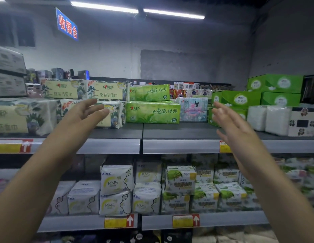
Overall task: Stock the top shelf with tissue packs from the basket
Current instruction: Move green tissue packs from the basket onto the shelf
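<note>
Head view only. Left hand (84, 113) raised at centre left of the frame, fingers straight and spread, holding nothing, in front of cream floral-print plastic tissue packs (107, 92) stacked two high. Right hand (229, 123) raised at centre right, somewhat blurred, fingers loose and fanned, likewise holding nothing, in front of bright green cardboard tissue boxes (240, 99). Between the two hands, at frame centre, light green plastic tissue packs (152, 113), two of them, one flat on the other, toward the back of the dark grey top shelf (170, 131). Just right of these, a pastel cartoon-print pack (194, 109). At far right, white plastic-wrapped packs (268, 118) beside a white box with dark flower marks (302, 122). Lower in the frame, on the grey lower shelf (214, 220), rows of white and green soft packs (116, 179). At upper left, a blue hanging sign with red characters (67, 24); along the top edge, a white strip light (103, 6).
</note>
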`<state>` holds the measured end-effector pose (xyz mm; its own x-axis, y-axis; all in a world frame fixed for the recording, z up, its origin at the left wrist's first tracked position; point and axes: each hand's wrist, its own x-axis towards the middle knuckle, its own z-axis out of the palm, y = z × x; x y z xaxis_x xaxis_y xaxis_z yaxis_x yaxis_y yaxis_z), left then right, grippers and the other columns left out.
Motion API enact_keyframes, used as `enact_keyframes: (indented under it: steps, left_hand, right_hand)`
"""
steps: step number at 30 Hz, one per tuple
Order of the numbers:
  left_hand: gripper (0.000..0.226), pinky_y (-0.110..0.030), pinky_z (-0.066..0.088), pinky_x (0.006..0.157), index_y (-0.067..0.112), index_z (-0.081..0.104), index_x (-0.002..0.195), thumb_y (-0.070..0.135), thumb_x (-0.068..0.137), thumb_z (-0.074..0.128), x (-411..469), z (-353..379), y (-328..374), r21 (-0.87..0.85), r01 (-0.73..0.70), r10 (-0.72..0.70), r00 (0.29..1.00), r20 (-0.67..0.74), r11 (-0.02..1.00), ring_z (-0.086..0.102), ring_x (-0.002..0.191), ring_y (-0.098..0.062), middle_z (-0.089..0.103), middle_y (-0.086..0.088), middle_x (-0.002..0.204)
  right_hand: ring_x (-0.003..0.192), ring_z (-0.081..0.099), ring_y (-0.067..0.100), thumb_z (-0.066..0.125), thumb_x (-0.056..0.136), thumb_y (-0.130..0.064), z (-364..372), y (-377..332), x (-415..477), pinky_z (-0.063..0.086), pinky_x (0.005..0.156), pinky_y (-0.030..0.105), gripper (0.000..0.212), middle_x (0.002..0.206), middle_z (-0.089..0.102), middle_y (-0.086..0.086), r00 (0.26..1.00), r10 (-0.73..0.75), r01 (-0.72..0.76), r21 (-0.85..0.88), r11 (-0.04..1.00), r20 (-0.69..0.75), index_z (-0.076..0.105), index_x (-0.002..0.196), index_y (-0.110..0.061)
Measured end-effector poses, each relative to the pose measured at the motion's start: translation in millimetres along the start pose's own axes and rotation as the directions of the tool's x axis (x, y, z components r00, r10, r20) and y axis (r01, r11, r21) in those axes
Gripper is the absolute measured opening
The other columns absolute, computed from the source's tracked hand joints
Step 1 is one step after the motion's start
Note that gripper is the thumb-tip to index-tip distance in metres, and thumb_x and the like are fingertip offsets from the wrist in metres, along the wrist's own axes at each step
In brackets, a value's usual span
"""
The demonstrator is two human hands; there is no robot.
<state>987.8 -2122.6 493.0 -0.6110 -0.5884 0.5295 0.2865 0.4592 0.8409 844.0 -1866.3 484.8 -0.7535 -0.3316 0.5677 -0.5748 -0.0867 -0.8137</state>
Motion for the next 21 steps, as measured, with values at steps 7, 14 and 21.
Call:
enact_keyframes:
  steps: [7, 14, 21]
  left_hand:
    - [0.073, -0.043, 0.032, 0.114, 0.03, 0.034, 0.147, 0.044, 0.084, 0.068, -1, 4, -2, -0.026, 0.006, -0.005, 1.0, 0.021, 1.0, 0.049, 0.125, -0.007, 0.058, 0.019, 0.13]
    - [0.059, -0.04, 0.033, 0.113, 0.028, 0.035, 0.146, 0.033, 0.092, 0.058, -4, 14, -5, -0.054, 0.032, -0.031, 0.999, 0.025, 0.998, 0.051, 0.123, -0.007, 0.058, 0.013, 0.131]
    - [0.054, -0.038, 0.035, 0.112, 0.029, 0.041, 0.144, 0.03, 0.092, 0.058, -12, 28, -17, -0.062, 0.088, -0.083, 0.994, 0.07, 0.994, 0.052, 0.119, -0.001, 0.059, 0.016, 0.126]
  right_hand:
    - [0.126, 0.041, -0.003, 0.046, 0.09, -0.053, -1, 8, 0, 0.033, 0.111, 0.035, 0.039, 0.126, 0.044, -0.033, 1.0, 0.008, -0.008, -0.01, 1.0, 0.012, 0.045, 0.13, -0.052]
    - [0.117, 0.042, -0.007, 0.047, 0.092, -0.049, -7, 13, -1, 0.033, 0.108, 0.029, 0.044, 0.115, 0.043, -0.038, 0.999, 0.045, -0.045, 0.005, 0.999, 0.001, 0.043, 0.135, -0.046]
    - [0.114, 0.042, -0.008, 0.047, 0.092, -0.046, -10, 27, -9, 0.032, 0.104, 0.026, 0.046, 0.124, 0.042, -0.033, 0.996, 0.089, -0.089, -0.003, 0.996, -0.001, 0.042, 0.137, -0.044]
